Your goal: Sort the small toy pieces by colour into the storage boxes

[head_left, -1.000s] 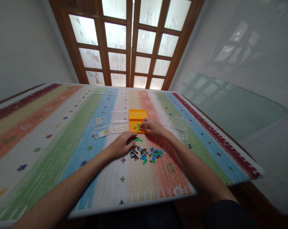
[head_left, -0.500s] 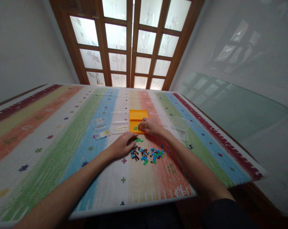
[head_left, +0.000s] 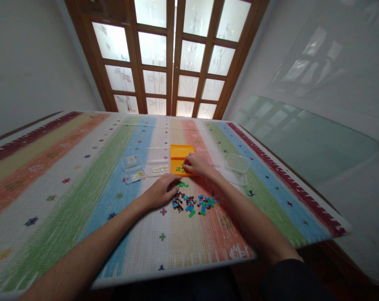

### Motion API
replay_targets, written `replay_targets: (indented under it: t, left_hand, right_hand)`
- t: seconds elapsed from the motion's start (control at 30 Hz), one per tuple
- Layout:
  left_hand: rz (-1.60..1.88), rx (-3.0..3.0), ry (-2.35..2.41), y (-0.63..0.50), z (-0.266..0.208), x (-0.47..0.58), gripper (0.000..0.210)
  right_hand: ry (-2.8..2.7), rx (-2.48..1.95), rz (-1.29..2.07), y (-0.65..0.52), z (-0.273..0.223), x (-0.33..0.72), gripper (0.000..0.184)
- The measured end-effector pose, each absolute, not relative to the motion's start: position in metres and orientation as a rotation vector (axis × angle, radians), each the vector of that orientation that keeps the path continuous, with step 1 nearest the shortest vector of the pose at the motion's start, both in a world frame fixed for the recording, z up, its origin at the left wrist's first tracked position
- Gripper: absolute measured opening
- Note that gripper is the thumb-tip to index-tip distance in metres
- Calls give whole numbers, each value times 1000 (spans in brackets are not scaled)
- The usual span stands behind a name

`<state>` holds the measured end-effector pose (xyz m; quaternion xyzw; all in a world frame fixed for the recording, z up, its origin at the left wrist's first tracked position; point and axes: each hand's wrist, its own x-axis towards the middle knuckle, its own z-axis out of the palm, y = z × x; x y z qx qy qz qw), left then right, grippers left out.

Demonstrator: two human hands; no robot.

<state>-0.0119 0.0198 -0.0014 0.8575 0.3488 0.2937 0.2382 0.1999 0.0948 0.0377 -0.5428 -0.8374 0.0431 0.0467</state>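
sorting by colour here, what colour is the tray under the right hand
Orange tray, clearest in the head view, under the right hand.

right hand [head_left: 198, 165] over the orange tray [head_left: 180, 152], left hand [head_left: 161, 191] beside loose bricks [head_left: 192, 203].

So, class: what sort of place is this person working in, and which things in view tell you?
Probably a room in a home: a table under a striped cloth, wooden frosted-glass doors behind it, and small coloured bricks being sorted into little boxes such as the orange tray.

Both forearms are bare, and dark clothing covers the lap below.
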Motion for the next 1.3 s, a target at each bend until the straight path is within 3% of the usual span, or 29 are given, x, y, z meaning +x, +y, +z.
replay_targets:
  t: [0.77, 1.3]
  left_hand:
    - [799, 2349, 954, 21, -4, -12, 31]
    - [809, 2345, 941, 21, -5, -12, 33]
  right_hand:
    - [-2658, -1673, 16, 89, 45, 195, 30]
    - [-2570, -1446, 173, 100, 34, 216, 27]
